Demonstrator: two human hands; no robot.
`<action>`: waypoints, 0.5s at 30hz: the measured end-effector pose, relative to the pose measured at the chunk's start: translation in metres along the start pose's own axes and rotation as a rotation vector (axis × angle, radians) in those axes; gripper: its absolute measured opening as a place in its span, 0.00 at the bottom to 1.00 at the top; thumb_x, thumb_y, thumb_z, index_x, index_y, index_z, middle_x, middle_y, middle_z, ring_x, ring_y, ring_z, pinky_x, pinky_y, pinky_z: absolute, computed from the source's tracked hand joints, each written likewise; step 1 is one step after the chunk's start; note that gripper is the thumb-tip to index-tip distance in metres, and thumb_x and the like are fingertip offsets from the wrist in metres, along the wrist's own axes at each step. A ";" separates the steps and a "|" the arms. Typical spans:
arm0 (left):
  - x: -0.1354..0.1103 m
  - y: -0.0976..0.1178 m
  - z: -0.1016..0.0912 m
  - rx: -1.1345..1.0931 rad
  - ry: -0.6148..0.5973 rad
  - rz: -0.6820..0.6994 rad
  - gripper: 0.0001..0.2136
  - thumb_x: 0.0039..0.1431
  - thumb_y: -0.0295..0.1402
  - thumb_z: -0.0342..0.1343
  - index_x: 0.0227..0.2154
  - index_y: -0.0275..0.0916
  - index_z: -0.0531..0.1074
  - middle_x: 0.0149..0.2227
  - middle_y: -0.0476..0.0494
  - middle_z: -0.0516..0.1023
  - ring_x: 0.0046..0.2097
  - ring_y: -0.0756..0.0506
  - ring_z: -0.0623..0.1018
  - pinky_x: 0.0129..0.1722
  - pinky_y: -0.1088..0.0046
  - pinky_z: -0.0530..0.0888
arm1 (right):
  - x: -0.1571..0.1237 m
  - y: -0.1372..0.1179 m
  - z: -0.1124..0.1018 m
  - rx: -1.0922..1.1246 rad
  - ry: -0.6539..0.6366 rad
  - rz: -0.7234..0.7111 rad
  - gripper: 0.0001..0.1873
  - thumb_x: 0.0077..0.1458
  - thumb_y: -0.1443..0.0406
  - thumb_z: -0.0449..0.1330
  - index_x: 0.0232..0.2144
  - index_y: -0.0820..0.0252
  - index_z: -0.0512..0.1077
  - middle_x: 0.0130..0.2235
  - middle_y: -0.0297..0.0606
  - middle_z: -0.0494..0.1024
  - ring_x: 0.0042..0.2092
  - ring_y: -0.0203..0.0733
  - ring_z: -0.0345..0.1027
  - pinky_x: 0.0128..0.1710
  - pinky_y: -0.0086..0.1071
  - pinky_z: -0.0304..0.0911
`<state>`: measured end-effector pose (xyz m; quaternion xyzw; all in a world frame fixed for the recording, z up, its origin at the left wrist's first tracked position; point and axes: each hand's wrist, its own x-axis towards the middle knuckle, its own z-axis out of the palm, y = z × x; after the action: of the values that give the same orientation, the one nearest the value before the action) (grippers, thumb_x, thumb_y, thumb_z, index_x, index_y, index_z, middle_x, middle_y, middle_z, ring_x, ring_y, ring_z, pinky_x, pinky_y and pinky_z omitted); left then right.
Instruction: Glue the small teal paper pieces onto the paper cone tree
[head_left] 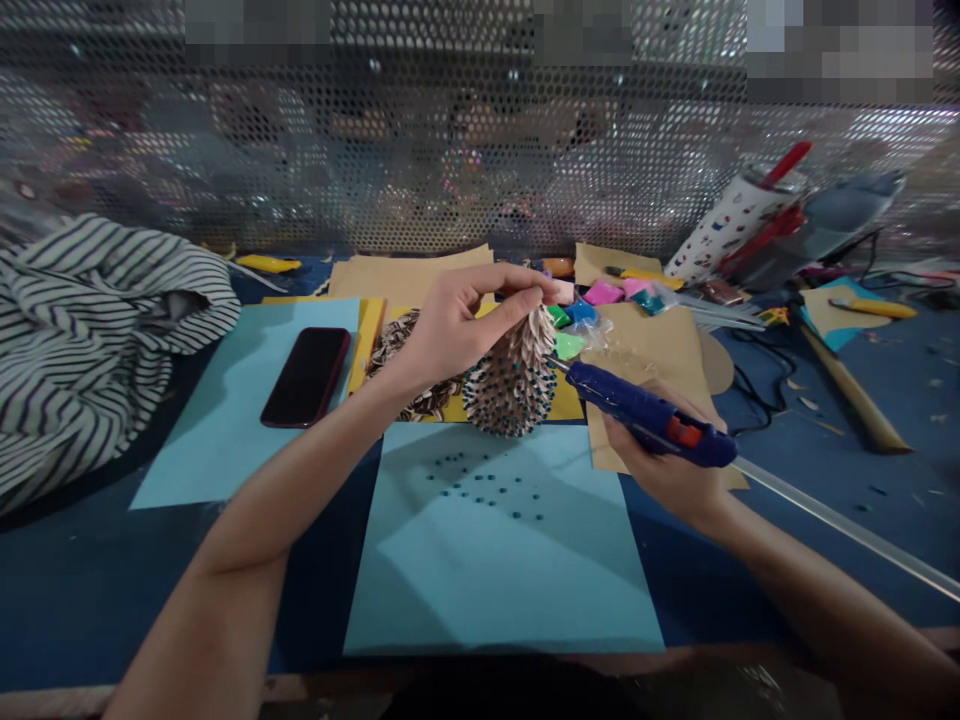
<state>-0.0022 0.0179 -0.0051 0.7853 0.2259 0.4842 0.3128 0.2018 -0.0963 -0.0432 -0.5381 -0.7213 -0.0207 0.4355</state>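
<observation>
My left hand (476, 315) pinches the narrow top of a cone-shaped craft piece (514, 385), which stands upright and is covered in overlapping pale seed-like scales with small teal dots on the lower part. In my right hand (667, 470) is a blue glue gun (637, 405) with an orange-red switch, its metal nozzle right beside the upper right side of the piece. Whether the nozzle touches it I cannot tell. A clear glue stick (840, 522) sticks out of the gun's back. Small teal beads (480, 490) lie scattered on a light blue sheet (502, 590) in front.
Striped seed-like pieces (397, 350) are heaped behind my left wrist. A phone (307, 375) lies at left, beside striped cloth (97, 350). Colourful packets (577, 312), a patterned tumbler (727, 220), a black cord (765, 385) and a wooden-handled tool (855, 390) are behind and right.
</observation>
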 end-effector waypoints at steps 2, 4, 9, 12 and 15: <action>0.000 -0.001 0.000 0.009 0.000 -0.003 0.08 0.63 0.36 0.55 0.36 0.42 0.79 0.36 0.47 0.82 0.38 0.49 0.80 0.37 0.75 0.77 | -0.001 0.001 0.000 -0.001 -0.005 0.010 0.09 0.50 0.66 0.59 0.22 0.55 0.63 0.20 0.29 0.68 0.22 0.35 0.62 0.22 0.30 0.60; 0.000 -0.001 0.000 0.010 -0.004 0.002 0.08 0.63 0.36 0.55 0.37 0.43 0.79 0.36 0.47 0.82 0.38 0.49 0.80 0.37 0.75 0.77 | -0.002 0.001 0.000 -0.004 -0.005 0.007 0.08 0.51 0.66 0.59 0.23 0.55 0.64 0.21 0.29 0.68 0.22 0.35 0.63 0.22 0.30 0.60; 0.000 -0.001 0.000 0.002 -0.004 -0.004 0.08 0.63 0.36 0.55 0.37 0.43 0.79 0.37 0.47 0.82 0.37 0.49 0.80 0.36 0.75 0.77 | -0.001 0.001 0.000 -0.008 0.004 -0.031 0.08 0.50 0.67 0.60 0.23 0.55 0.63 0.21 0.29 0.68 0.22 0.34 0.62 0.22 0.30 0.60; 0.000 -0.001 0.000 -0.007 0.000 -0.003 0.07 0.62 0.34 0.55 0.36 0.42 0.79 0.36 0.48 0.82 0.37 0.49 0.80 0.36 0.74 0.77 | -0.001 0.001 0.000 0.002 0.006 -0.040 0.09 0.50 0.68 0.60 0.23 0.55 0.63 0.21 0.28 0.67 0.21 0.33 0.61 0.22 0.29 0.59; 0.000 -0.001 0.000 -0.043 -0.007 -0.008 0.07 0.62 0.32 0.55 0.36 0.42 0.79 0.37 0.48 0.82 0.37 0.49 0.80 0.37 0.75 0.77 | -0.001 0.000 -0.001 0.008 -0.016 -0.037 0.09 0.49 0.69 0.60 0.23 0.55 0.63 0.21 0.27 0.67 0.21 0.32 0.61 0.21 0.29 0.58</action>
<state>-0.0019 0.0184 -0.0058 0.7793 0.2175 0.4848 0.3323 0.2027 -0.0978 -0.0430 -0.5232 -0.7347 -0.0217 0.4313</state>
